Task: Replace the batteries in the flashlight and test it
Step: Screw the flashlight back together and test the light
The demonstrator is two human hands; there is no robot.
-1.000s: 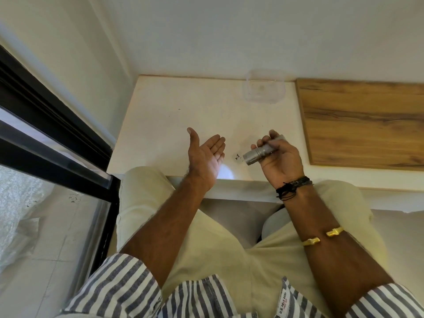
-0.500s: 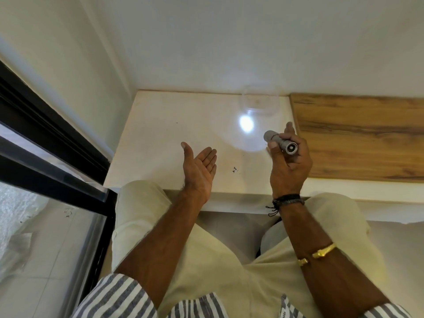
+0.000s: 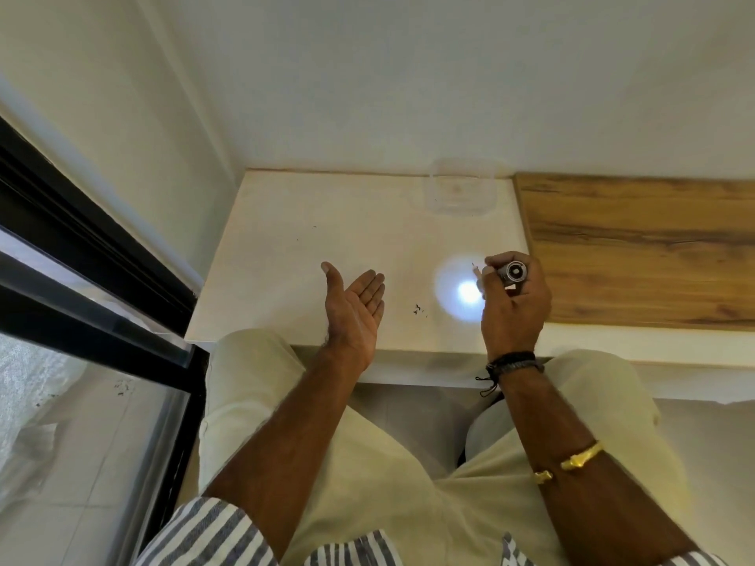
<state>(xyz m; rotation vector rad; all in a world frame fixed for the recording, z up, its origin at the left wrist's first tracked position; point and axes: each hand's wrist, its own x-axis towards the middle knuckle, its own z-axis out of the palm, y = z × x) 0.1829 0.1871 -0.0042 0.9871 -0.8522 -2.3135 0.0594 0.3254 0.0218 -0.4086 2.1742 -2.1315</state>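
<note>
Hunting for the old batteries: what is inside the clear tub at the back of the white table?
Nothing shows inside the clear tub, only a faint mark on its base. Its see-through walls hide nothing.

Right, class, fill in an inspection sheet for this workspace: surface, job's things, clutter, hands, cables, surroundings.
Surface: white counter, light spot and dark specks on it.
Job's things: flashlight, lit, aimed at the counter; no loose batteries seen.
Clutter: clear plastic tub at the back.
Hands: left hand open, holding nothing; right hand grips the flashlight.
Cables: nothing seen.
Surroundings: wooden panel on the right, black window frame on the left.
</note>
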